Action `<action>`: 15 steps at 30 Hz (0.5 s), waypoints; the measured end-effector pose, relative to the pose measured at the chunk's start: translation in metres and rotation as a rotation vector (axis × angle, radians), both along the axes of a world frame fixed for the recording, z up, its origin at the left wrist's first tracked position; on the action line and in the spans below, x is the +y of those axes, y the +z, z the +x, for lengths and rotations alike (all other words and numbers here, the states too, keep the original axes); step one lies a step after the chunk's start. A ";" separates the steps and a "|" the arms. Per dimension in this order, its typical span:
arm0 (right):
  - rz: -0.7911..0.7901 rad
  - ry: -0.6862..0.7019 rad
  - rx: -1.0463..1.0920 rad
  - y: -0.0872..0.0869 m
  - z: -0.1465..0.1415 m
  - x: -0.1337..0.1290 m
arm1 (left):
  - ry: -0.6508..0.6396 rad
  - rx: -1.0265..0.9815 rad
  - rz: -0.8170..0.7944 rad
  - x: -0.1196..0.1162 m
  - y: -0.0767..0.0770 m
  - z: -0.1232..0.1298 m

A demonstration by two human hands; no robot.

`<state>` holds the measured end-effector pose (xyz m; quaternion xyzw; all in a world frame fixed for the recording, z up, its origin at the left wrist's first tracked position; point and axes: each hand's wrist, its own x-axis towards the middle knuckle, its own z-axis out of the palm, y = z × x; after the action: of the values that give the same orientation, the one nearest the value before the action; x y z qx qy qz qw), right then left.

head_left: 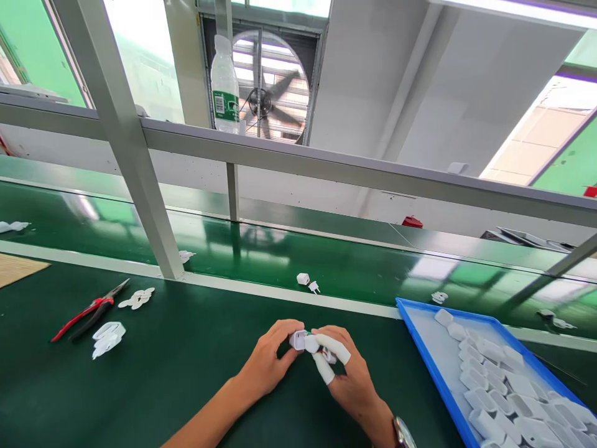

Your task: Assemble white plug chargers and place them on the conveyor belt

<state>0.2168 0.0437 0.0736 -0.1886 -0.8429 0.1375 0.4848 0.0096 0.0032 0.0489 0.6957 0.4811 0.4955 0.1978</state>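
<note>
White plastic shell (298, 340) is pinched between both hands at bench centre, just above the green mat (186, 373). Left hand (268, 361) is closed on the shell's left end, thumb and forefinger gripping it. Right hand (347, 373) is closed on the right end; white cots are worn on its fingertips (336, 350), and a small part with a hint of red is tucked under them, too hidden to identify. Shell's long axis lies roughly left-right, spanning the gap between the hands, so neither hand is clearly nearer; contact is made by both.

Blue tray (422, 348) of more white shells is set just right of the right hand, within easier reach of that side. Red-handled pliers (88, 311) and loose white parts (108, 337) are placed well apart on the left. Two small pieces (308, 282) are seen on the belt (326, 261) beyond the hands. A bottle (224, 87) is stood on the upper rail. A watch (403, 432) is worn on the right wrist.
</note>
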 end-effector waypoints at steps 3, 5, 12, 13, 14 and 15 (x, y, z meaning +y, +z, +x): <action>0.070 -0.021 -0.049 -0.003 0.000 0.000 | -0.014 0.036 0.081 0.001 0.003 -0.001; 0.099 -0.041 -0.079 -0.003 0.002 0.000 | -0.011 0.053 0.101 0.000 0.005 -0.001; 0.126 -0.075 -0.126 0.003 0.002 -0.003 | -0.021 0.081 0.134 -0.003 0.011 -0.001; 0.129 -0.076 -0.127 0.003 0.002 -0.003 | -0.020 0.086 0.144 -0.003 0.011 -0.001; 0.132 -0.076 -0.126 0.003 0.002 -0.004 | -0.020 0.091 0.152 -0.003 0.011 -0.002; 0.136 -0.074 -0.125 0.002 0.002 -0.004 | -0.023 0.097 0.157 -0.003 0.011 -0.002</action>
<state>0.2186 0.0401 0.0758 -0.1946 -0.8714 0.0497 0.4475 0.0078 -0.0002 0.0599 0.7378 0.4417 0.4950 0.1246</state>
